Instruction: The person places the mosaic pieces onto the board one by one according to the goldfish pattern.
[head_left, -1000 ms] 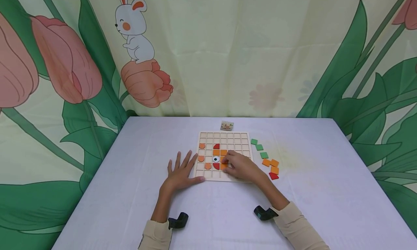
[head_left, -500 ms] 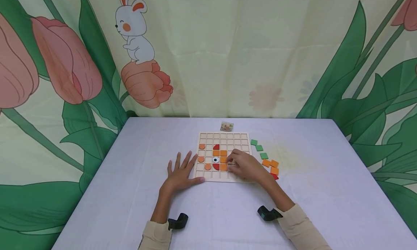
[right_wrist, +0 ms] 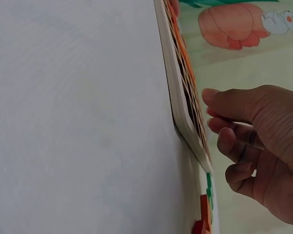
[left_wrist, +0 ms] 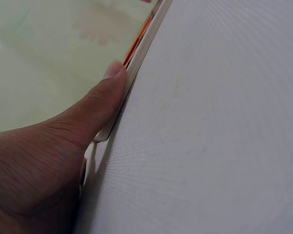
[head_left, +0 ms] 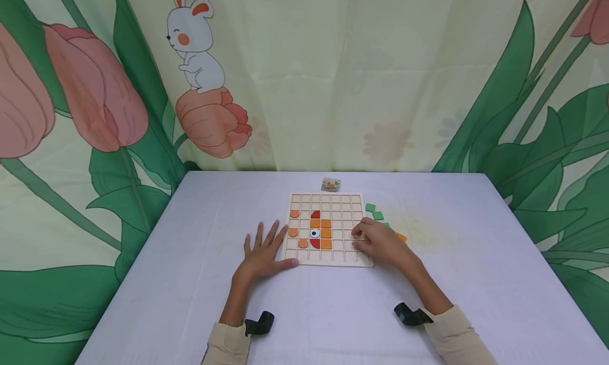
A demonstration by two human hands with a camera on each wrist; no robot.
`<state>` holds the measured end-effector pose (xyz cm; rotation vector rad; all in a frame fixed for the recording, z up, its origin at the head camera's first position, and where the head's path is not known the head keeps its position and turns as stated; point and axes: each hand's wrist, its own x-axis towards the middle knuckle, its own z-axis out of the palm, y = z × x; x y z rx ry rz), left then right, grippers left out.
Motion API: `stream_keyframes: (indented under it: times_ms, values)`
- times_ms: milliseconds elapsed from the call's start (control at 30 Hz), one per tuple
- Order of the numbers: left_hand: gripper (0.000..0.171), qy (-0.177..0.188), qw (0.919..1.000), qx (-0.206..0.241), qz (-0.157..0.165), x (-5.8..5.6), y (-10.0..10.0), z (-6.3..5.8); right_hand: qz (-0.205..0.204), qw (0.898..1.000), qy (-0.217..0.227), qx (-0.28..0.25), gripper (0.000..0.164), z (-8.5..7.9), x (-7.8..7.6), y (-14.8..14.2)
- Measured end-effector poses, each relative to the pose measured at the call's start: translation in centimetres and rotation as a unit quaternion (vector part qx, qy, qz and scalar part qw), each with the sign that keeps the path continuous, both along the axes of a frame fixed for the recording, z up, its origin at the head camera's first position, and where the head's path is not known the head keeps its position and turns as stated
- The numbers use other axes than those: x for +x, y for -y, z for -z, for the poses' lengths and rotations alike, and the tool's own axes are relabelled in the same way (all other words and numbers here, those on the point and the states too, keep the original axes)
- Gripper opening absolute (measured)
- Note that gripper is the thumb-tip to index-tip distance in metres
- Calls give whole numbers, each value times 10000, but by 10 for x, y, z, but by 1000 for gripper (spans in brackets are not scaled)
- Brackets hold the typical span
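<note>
A pale wooden grid board (head_left: 347,256) lies on the table. On it are orange square tiles (head_left: 326,233), red rounded tiles (head_left: 315,243), peach-orange discs (head_left: 303,243) and a round eye tile (head_left: 315,233). My left hand (head_left: 259,259) has its fingers spread at the board's left side, thumb at the near left corner. In the left wrist view that thumb (left_wrist: 105,95) lies along the board's edge. Over the board's right part is my right hand (head_left: 380,242). Its fingers (right_wrist: 234,141) are loosely bent, with no tile showing between them in the right wrist view.
Green square tiles (head_left: 370,207) lie right of the board, and an orange tile (head_left: 402,236) peeks out beyond the right hand. A small patterned piece (head_left: 331,184) sits behind the board. White cloth covers the table (head_left: 190,222), with a printed curtain (head_left: 304,90) behind.
My right hand has left the orange tiles and moved right across the board, now covering some of the loose tiles beside it. The left hand has stayed in place.
</note>
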<state>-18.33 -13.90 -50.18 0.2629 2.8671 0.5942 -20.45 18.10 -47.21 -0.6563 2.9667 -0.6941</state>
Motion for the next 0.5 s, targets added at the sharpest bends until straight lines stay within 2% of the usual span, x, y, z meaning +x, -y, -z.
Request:
stream_keyframes:
  times_ms: [267,500]
  values:
    - [99,-23,10000,16,-22,-1,1,1,273,9995,-97,-139,20,1,-1,-25]
    - [99,-16,10000,15,-57,-1,0,2,481,9987,-146,99,23,5,-1,-43]
